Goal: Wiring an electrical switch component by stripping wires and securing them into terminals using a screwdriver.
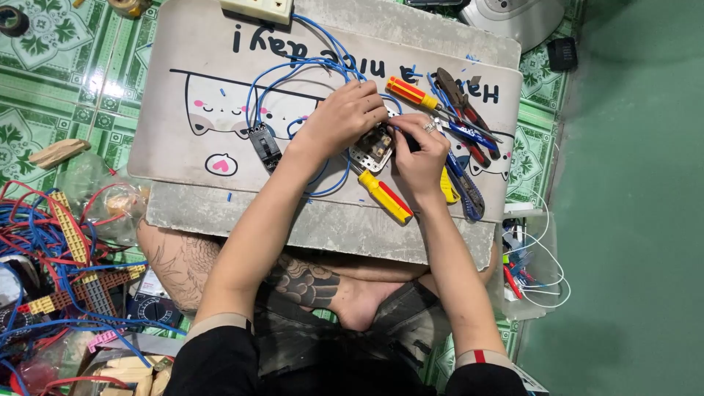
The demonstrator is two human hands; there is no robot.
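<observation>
Here, left hand (345,117) and right hand (419,150) pinch a small, light, rigid socket (372,149) by its edges; stiff blue wires (293,73) trail toward 11 o'clock.

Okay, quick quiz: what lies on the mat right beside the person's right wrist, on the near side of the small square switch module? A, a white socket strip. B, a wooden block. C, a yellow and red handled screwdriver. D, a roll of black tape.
C: the yellow and red handled screwdriver lies on the pale printed mat just beside the right hand, below the small square switch module that both hands hold.
</observation>
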